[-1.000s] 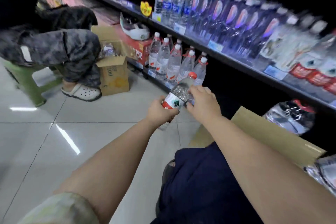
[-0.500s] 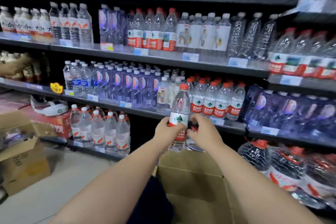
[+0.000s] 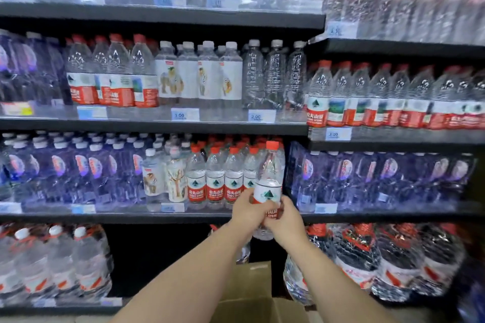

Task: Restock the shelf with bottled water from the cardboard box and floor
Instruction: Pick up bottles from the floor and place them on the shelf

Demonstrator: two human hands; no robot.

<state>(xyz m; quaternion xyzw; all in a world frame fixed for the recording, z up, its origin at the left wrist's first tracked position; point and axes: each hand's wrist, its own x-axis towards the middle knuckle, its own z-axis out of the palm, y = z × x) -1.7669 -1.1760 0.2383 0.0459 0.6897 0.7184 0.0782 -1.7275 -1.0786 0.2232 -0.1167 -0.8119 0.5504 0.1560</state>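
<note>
I hold one water bottle point(image 3: 269, 181) upright, with a red cap and a red-and-white label. My left hand point(image 3: 248, 211) grips its lower left side and my right hand point(image 3: 286, 219) wraps its lower right side. The bottle is raised in front of the shelf point(image 3: 157, 216), just right of a row of matching red-capped bottles point(image 3: 215, 178). Its base is hidden behind my hands. The cardboard box point(image 3: 252, 299) stands open below my forearms at the bottom edge.
Blue-labelled bottles point(image 3: 78, 170) fill the same shelf to the left and to the right. Large shrink-wrapped jugs point(image 3: 380, 259) stand at the bottom right, and big bottles point(image 3: 55, 265) at the bottom left. A dark gap lies between them. Higher shelves are packed with bottles.
My view swung from the floor aisle up to the shelves. Both hands lifted the bottle from low and tilted to upright, then carried it right, beside the red-capped row.
</note>
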